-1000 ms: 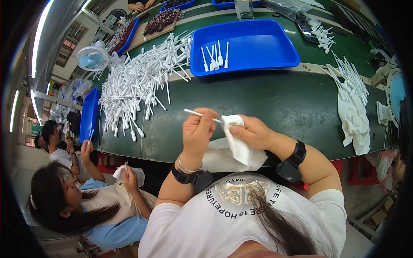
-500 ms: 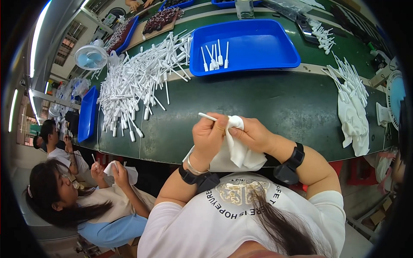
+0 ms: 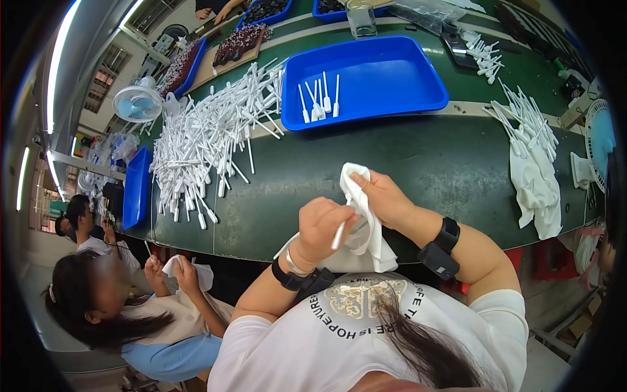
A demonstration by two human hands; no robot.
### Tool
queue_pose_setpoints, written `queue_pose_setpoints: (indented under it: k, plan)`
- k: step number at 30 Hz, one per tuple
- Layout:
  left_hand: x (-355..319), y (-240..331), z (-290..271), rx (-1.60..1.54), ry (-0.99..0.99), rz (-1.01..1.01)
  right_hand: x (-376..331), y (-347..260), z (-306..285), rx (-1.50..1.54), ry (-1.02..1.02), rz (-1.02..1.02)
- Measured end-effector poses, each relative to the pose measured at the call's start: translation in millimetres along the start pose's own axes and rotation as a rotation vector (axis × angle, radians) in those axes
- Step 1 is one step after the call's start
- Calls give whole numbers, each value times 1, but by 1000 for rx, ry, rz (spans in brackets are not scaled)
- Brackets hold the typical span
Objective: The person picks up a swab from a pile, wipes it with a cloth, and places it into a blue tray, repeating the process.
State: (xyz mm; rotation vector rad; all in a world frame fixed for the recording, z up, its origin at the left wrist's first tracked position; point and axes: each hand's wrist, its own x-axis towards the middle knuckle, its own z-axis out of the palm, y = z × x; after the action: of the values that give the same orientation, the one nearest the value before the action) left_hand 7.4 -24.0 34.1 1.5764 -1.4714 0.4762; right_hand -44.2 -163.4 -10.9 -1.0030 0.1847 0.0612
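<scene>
My left hand (image 3: 324, 227) is closed around a slim white plastic stick (image 3: 338, 236), whose free end points down toward my body. Its other end goes against a white cloth (image 3: 363, 228) and is hidden there. Beside it my right hand (image 3: 384, 196) pinches the upper part of that cloth between thumb and fingers. The cloth's lower part hangs over the table's near edge. Both hands are just above that edge, in front of my chest. Beyond them is a blue tray (image 3: 385, 104) with several similar white sticks (image 3: 316, 106) at its left side.
A big heap of white sticks (image 3: 202, 144) covers the table's left part. At right, more sticks (image 3: 526, 121) lie on a white cloth (image 3: 535, 189) near a fan (image 3: 597, 144). A blue tray (image 3: 136, 186) leans at the left edge. A co-worker (image 3: 157, 313) sits close on my left.
My left hand has turned and come nearer to me; its stick pointed up and left before and now points down. My right hand has lifted the top of the cloth slightly.
</scene>
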Motion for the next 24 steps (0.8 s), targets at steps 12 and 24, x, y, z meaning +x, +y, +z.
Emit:
queue_pose_setpoints:
  k: [12, 24]
  plan:
    - [118, -145, -25, 138, 41, -655, 8, -9, -9, -50, 82, 78]
    - [102, -201, 4, 618, -426, -962, 4, -4, -7, -114, 39, 36]
